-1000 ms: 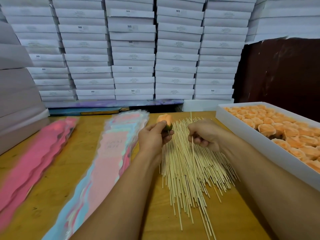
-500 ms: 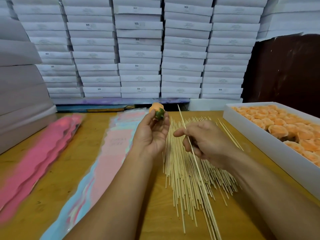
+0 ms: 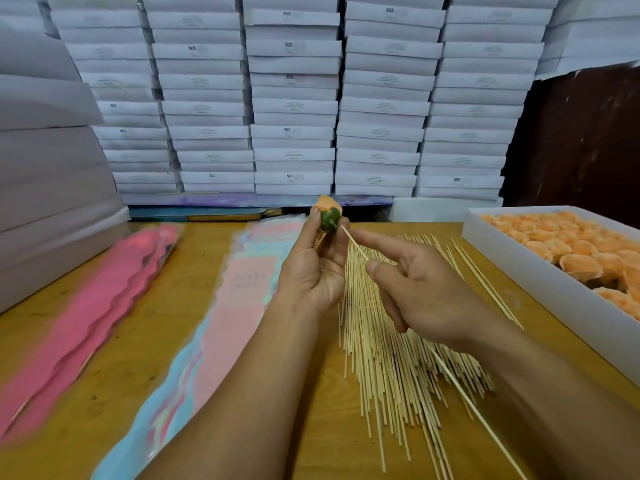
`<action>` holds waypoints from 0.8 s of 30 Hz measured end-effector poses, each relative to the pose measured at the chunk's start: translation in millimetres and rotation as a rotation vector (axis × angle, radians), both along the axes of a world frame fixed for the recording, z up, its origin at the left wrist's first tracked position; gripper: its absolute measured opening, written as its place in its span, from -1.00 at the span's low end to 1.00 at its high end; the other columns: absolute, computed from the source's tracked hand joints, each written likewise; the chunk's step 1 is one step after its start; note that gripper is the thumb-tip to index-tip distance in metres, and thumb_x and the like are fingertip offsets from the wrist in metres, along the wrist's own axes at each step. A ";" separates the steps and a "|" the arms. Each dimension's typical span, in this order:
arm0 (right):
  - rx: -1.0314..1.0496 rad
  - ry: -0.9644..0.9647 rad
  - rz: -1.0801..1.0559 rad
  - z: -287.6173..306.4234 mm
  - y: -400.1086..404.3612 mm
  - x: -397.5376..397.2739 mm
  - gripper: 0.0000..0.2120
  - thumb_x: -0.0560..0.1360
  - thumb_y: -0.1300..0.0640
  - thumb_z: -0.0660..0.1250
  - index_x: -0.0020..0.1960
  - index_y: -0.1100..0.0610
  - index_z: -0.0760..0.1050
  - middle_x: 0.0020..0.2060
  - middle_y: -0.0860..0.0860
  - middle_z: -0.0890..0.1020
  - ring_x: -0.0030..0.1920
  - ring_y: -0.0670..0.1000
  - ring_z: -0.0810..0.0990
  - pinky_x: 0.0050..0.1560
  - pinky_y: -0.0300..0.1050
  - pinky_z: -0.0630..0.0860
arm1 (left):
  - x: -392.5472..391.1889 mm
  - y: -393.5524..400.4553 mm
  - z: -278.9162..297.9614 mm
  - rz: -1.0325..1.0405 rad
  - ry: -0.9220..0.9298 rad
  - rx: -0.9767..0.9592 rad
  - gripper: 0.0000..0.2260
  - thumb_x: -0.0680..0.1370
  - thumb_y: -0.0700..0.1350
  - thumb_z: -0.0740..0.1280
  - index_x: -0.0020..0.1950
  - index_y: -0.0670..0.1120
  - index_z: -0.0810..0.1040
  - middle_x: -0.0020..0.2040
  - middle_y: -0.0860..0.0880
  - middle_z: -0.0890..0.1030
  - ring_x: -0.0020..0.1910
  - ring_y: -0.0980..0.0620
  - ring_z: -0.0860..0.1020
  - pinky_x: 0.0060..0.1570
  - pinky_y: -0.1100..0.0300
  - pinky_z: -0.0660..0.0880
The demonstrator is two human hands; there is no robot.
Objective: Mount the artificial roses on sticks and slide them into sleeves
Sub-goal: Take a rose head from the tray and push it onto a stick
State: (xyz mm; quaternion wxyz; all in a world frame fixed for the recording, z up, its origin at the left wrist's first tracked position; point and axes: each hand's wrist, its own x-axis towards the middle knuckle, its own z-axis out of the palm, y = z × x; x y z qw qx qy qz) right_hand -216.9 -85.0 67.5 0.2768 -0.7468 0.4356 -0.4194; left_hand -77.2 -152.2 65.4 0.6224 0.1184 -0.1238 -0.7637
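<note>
While the left hand (image 3: 313, 271) is holding the orange rose (image 3: 329, 211) up above the far side of the table (image 3: 145, 341), thumb and fingers pinching it with its green base (image 3: 329, 220) turned toward the right hand, the right hand (image 3: 420, 289) is pinching a single stick (image 3: 355, 243) between thumb and curled fingers, forefinger lying straight along it. That stick is running on a long slant, from its tip up by the rose, through the hand, and down to the near right edge of the view. Look at the gap: the tip is sitting just beside the green base, a touch to its right and slightly below, not yet touching it as far as I can tell. So everything is turning on lining that long axis up with the little stub at the base's middle; I'd judge a short push up and leftward is what's needed, and a small tilt could send the point skidding off.

Under the right hand, the heap of sticks (image 3: 388, 358) is lying fanned out on the table. At the right, the white box (image 3: 554, 289) is sitting packed with more orange roses (image 3: 571, 251). To the left, the pink sleeves (image 3: 90, 306) and the pink-and-blue sleeves (image 3: 221, 323) are lying flat, waiting.
</note>
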 end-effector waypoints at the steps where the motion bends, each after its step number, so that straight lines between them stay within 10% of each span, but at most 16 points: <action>1: 0.001 0.016 -0.001 -0.5 0.1 0.6 -0.55 0.69 0.12 0.15 0.50 -0.27 0.31 -0.61 0.00 0.48 -0.59 -0.08 0.44 -0.45 -0.13 0.50 | -0.7 -0.1 -0.3 0.000 -0.009 -0.003 -0.84 0.56 -0.20 0.39 -0.07 -0.32 0.58 -0.22 -0.23 0.65 -0.35 -0.03 0.67 -0.30 0.21 0.65; 24: 0.017 0.046 -0.034 -0.5 0.2 -0.3 -0.54 0.68 0.12 0.16 0.53 -0.21 0.30 -0.60 0.00 0.49 -0.59 -0.11 0.43 -0.44 -0.24 0.48 | -5.4 3.8 -0.9 0.030 -0.075 -0.004 -0.86 0.57 -0.21 0.38 0.02 -0.28 0.55 0.07 -0.28 0.59 -0.27 -0.02 0.67 -0.29 0.22 0.65</action>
